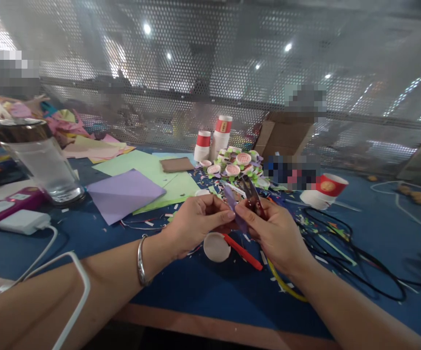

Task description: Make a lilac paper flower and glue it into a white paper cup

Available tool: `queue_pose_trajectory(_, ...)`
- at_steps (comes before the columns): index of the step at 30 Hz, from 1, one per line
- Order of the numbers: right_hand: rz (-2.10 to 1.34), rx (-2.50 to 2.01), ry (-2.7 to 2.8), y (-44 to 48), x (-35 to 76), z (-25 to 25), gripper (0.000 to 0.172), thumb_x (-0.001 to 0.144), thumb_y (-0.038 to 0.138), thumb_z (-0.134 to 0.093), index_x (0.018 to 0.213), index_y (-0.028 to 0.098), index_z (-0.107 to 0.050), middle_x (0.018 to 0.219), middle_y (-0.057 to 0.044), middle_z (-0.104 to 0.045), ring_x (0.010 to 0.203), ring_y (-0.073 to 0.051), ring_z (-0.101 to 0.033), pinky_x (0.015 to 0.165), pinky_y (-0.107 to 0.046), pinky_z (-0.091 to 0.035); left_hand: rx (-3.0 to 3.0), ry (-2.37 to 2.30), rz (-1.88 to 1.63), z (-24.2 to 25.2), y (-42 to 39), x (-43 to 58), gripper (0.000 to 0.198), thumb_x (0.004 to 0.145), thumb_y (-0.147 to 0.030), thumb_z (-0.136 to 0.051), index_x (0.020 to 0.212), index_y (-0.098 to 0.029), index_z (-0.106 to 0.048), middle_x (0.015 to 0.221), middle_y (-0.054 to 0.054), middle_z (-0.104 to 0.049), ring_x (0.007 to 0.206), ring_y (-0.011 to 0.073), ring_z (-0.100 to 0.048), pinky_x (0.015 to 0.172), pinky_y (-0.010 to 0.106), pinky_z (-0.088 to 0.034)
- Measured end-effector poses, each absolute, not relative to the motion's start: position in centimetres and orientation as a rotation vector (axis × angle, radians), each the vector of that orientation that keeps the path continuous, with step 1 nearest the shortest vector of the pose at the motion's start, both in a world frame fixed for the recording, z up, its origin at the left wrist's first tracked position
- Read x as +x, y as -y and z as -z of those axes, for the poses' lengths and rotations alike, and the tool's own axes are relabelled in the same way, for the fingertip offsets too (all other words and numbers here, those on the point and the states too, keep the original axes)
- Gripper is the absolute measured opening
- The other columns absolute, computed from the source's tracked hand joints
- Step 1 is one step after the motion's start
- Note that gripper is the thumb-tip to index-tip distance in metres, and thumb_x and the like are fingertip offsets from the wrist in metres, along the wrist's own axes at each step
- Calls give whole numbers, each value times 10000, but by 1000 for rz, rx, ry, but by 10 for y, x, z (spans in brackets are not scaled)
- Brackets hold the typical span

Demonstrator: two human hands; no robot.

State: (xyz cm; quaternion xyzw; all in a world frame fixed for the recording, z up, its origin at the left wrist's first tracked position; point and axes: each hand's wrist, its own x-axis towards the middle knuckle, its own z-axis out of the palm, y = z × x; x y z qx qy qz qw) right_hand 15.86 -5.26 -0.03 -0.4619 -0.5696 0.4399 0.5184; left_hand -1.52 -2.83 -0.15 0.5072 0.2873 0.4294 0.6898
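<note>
My left hand, with a silver bangle on its wrist, pinches a small piece of purple paper at its lower edge. Beside it my right hand is closed around a pair of scissors, their dark blades pointing up and away from me. The right thumb also touches the lower part of the purple paper. Below the hands lie a white paper disc and a red marker. Just beyond them is a heap of round pink-and-white pieces with green paper edges.
Large purple and green paper sheets lie left, near a water bottle and a purple power strip. Stacked paper cups stand behind. Another cup stack leans right, beside black cables. A white cable crosses my left forearm.
</note>
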Motion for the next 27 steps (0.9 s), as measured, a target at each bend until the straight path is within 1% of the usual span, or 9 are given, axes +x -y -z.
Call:
queue_pose_trajectory(3,-989,-1109,1418,54,159,-1,306,839,468,-746,798,187,-630,588,72,-422,471,-60,-257,417,-235,-175,1144,-668,-998,1,30,-13,330,694,-322,-845,764,-130,-586,697,-7,-654,612,85,-637,634,228,-519)
queue_pose_trajectory(5,-941,-1128,1459,55,159,-2,290,864,461,-720,809,189,-636,597,65,-436,480,-68,-285,421,-235,-198,1161,-685,-1012,-1,31,-12,303,702,-302,-817,740,-136,-566,661,-29,-614,579,66,-585,612,221,-496)
queue_pose_trajectory(8,-893,-1157,1515,56,159,-3,299,881,470,-696,814,184,-640,649,41,-491,517,-78,-343,440,-232,-244,1215,-730,-1013,-2,31,-12,225,731,-262,-728,719,-158,-528,628,-41,-581,573,72,-560,605,233,-478)
queue_pose_trajectory(12,-913,-1175,1497,56,158,-4,318,877,498,-690,871,182,-654,608,61,-431,493,-78,-288,426,-238,-206,1474,-838,-955,-1,32,-15,99,701,-190,-620,706,-174,-522,616,-43,-552,564,81,-504,556,232,-399)
queue_pose_trajectory(15,-922,-1178,1487,55,158,-5,309,865,486,-700,837,183,-649,584,67,-403,485,-81,-273,421,-246,-183,1637,-865,-893,1,33,-18,81,681,-178,-605,692,-177,-525,615,-51,-510,564,78,-438,528,228,-339)
queue_pose_trajectory(17,-938,-1176,1476,56,158,-4,305,851,474,-716,792,187,-632,579,68,-396,483,-81,-261,424,-249,-186,1618,-852,-874,1,34,-19,73,685,-177,-597,692,-178,-524,619,-50,-511,569,81,-447,537,228,-356)
queue_pose_trajectory(21,-974,-1183,1444,57,160,-5,321,858,487,-709,776,192,-614,571,74,-377,479,-80,-242,426,-250,-206,1390,-790,-815,-1,37,-17,111,729,-208,-623,721,-180,-515,611,-47,-557,557,91,-549,576,236,-461)
queue_pose_trajectory(23,-979,-1184,1441,58,160,-5,316,858,485,-711,796,188,-623,597,63,-406,497,-84,-274,431,-245,-223,1273,-750,-764,-2,39,-16,180,757,-263,-682,758,-178,-523,624,-45,-593,557,92,-591,585,230,-495)
queue_pose_trajectory(27,-980,-1195,1433,59,159,-5,311,851,464,-722,782,183,-607,625,54,-420,525,-84,-297,436,-234,-228,1207,-760,-665,-3,39,-16,309,779,-423,-755,780,-146,-616,662,-6,-663,561,81,-619,578,198,-504)
